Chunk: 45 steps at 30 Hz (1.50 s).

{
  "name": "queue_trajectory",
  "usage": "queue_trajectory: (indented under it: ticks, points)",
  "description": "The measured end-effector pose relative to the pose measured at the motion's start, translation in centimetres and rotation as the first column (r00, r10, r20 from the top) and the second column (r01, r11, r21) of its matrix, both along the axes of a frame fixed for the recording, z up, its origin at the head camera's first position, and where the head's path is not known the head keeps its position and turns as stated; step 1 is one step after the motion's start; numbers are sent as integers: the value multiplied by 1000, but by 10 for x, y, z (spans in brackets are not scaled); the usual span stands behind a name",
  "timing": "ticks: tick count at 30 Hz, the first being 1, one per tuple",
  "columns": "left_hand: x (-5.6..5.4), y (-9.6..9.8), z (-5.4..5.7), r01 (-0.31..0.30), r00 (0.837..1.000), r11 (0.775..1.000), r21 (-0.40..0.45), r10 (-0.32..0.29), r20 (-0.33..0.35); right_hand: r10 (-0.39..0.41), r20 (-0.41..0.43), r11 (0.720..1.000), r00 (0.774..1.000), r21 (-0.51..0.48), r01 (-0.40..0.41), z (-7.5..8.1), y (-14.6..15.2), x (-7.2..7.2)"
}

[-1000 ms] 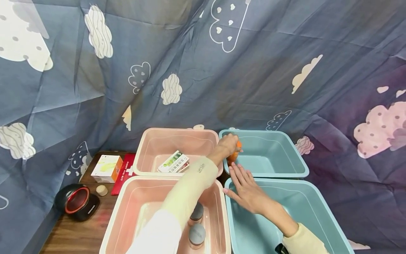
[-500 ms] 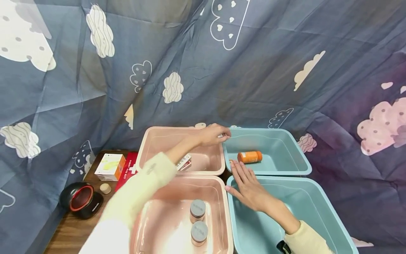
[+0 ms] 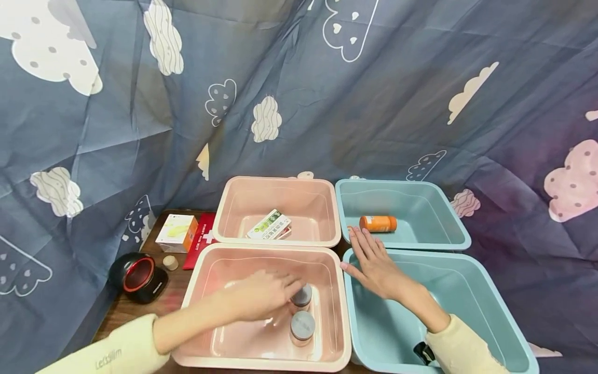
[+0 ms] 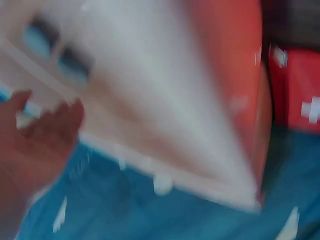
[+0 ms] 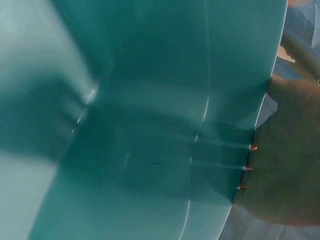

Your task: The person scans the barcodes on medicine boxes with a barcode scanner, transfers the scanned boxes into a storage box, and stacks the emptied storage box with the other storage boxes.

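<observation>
My left hand is over the front pink bin, fingers loosely extended, with nothing held. Its fingertips overlap the farther of two clear jars with grey lids; the second grey-lidded jar stands just nearer to me. Blur softens the left wrist view, where the hand shows spread fingers beside the bin. My right hand rests with straight fingers across the near blue bin's rim, fingertips reaching the back blue bin. Inside that back bin an orange bottle lies on its side.
Small medicine boxes lie in the back pink bin. On the wooden table at left are a white-and-orange box, a red first aid kit pouch, a small pale cork-like piece and a black device with a red ring.
My left hand has let go of the orange bottle in the back blue bin, then swung left and back toward me to the front pink bin. The right hand stays on the rim.
</observation>
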<state>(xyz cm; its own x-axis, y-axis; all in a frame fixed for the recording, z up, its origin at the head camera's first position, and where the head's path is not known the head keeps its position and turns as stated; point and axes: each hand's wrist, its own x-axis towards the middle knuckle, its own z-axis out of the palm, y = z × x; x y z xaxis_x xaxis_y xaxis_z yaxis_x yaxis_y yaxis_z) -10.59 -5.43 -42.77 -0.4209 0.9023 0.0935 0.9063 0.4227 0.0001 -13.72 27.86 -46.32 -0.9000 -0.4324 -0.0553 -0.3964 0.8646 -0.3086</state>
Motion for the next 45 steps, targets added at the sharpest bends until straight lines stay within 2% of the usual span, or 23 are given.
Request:
queue_trajectory:
  ticks: [2, 3, 5, 8, 13, 18, 21, 24, 25, 27, 30, 31, 32, 36, 37, 39, 40, 42, 43, 44, 45]
  points:
    - [12, 0, -19, -37, 991, 999, -32, 33, -132, -2, 9, 1000, 1000, 0, 2, 1, 1, -1]
    - [15, 1, -27, -54, 986, 998, -29, 49, -157, -3, 13, 1000, 1000, -1, 3, 2, 1, -1]
    - [17, 2, -40, -80, 984, 997, -1, 79, -159, -3, 20, 1000, 1000, -1, 3, 4, 1, 1]
    - [15, 3, -52, -123, 981, 992, 36, 127, -145, 3, 6, 1000, 1000, -21, -2, 6, 0, 4]
    - [12, 2, -65, -175, 983, 980, 93, 179, -40, 20, -31, 998, 999, -56, -22, 7, -2, 8]
    - [13, 0, -75, -233, 972, 962, 140, 226, 64, 14, -26, 1000, 1000, -15, -14, 7, -4, 6]
    - [11, -1, -81, -257, 960, 947, 191, 228, 163, 15, -40, 999, 999, -29, -16, 10, -6, 7]
    - [8, -4, -89, -257, 948, 933, 252, 193, 253, 20, -41, 999, 999, -44, -22, 13, -9, 8]
    - [5, -5, -98, -250, 949, 928, 278, 178, 260, 21, -36, 999, 999, -44, -23, 14, -10, 8]
    - [2, -6, -104, -251, 942, 913, 322, 155, 297, 21, -25, 1000, 999, -23, -21, 13, -10, 6]
    - [-7, -5, -122, -258, 942, 889, 378, 144, 304, 21, -17, 1000, 1000, 16, -21, 10, -9, 2]
    - [-8, -4, -123, -269, 936, 883, 385, 147, 319, 20, -20, 1000, 1000, 21, -20, 9, -8, 0]
    - [-7, -3, -116, -292, 924, 880, 376, 158, 348, 21, -24, 1000, 999, 19, -21, 9, -7, -1]
    - [-9, 1, -110, -324, 894, 885, 335, 172, 413, 27, -40, 1000, 999, -7, -28, 9, -5, -3]
    - [-10, 1, -111, -326, 891, 885, 331, 171, 420, 31, -45, 999, 999, -19, -32, 9, -4, -2]
    - [-19, 0, -129, -321, 898, 881, 348, 166, 408, 29, -40, 999, 999, -15, -30, 9, -4, -2]
    - [-24, -1, -140, -319, 901, 873, 368, 159, 404, 26, -34, 999, 999, -18, -27, 9, -4, -2]
    - [-35, -5, -158, -333, 900, 842, 424, 151, 408, 16, -12, 1000, 1000, -1, -16, 8, -3, -2]
    - [-34, -7, -151, -333, 905, 830, 448, 147, 399, 11, -1, 1000, 1000, 0, -11, 7, -2, -2]
    - [-36, -10, -150, -350, 896, 809, 473, 141, 421, 5, 11, 1000, 1000, 12, -5, 6, -2, -1]
    - [-35, -14, -143, -365, 888, 788, 496, 135, 439, 3, 17, 1000, 1000, 12, -4, 6, -2, -1]
